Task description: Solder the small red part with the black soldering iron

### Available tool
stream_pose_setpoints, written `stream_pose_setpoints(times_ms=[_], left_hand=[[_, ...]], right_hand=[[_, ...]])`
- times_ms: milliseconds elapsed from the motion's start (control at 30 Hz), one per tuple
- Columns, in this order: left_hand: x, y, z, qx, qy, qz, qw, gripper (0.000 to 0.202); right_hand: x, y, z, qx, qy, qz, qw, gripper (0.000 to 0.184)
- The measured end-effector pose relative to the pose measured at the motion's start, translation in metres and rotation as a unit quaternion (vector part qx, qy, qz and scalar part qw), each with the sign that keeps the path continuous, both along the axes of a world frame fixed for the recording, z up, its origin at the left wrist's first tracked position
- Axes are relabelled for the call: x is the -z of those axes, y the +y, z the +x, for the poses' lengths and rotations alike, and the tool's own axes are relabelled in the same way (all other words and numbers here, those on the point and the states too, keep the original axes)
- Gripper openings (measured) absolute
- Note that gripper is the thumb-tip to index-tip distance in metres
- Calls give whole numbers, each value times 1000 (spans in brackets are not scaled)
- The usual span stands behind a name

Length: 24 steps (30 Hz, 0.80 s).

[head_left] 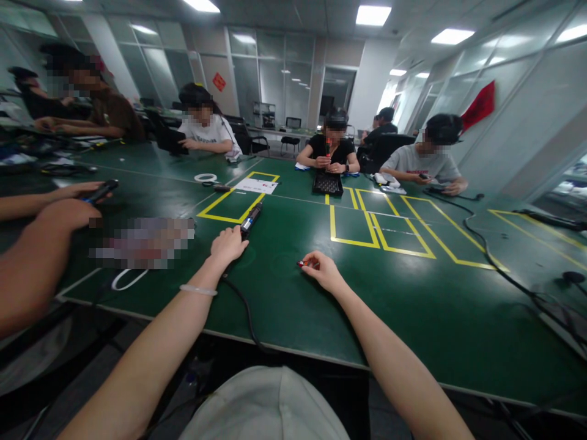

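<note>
My left hand (pixel 229 245) is closed round the rear of a dark cylindrical tool (pixel 252 219) that looks like an electric screwdriver. The tool's narrow end points away from me, slightly right, low over the table. From near that hand a black cable (pixel 247 305) runs down to the front table edge. To the right, my right hand (pixel 324 271) pinches a small red-tipped piece (pixel 301 264) just above the green table top (pixel 284 293). Fingers hide most of that piece, so its kind is unclear.
Yellow tape outlines (pixel 355 242) mark the table. A paper sheet (pixel 257 186), a white ring (pixel 205 178) and a black tray (pixel 327 184) lie farther back. Another person's hand (pixel 98 190) holds a dark object at left. Several people sit around; a cable (pixel 474 229) crosses the right side.
</note>
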State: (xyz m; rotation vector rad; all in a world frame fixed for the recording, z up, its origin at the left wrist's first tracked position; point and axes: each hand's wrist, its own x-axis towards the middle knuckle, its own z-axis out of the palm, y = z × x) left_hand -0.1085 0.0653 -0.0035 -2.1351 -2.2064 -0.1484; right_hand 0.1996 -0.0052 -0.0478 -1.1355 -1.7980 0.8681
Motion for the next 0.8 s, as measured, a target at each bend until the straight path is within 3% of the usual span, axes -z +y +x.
stream_pose_setpoints(times_ms=[167,333,633,800], left_hand=[[-1,-12,17,43,2,-4,999,52],[0,-28,46,124,-28,-16,992,57],[3,-56,89,283,-92,8,955,58],[4,-65,99,328,-107,-5,939,57]], right_hand=[[-5,-3,-2,-7,4,21,1000,16],[-11,-7,-3,-15,-31,78,996,10],[-11,-10,-7,-5,-116,115,987,4],[-11,-14,-12,7,-180,155,971,5]])
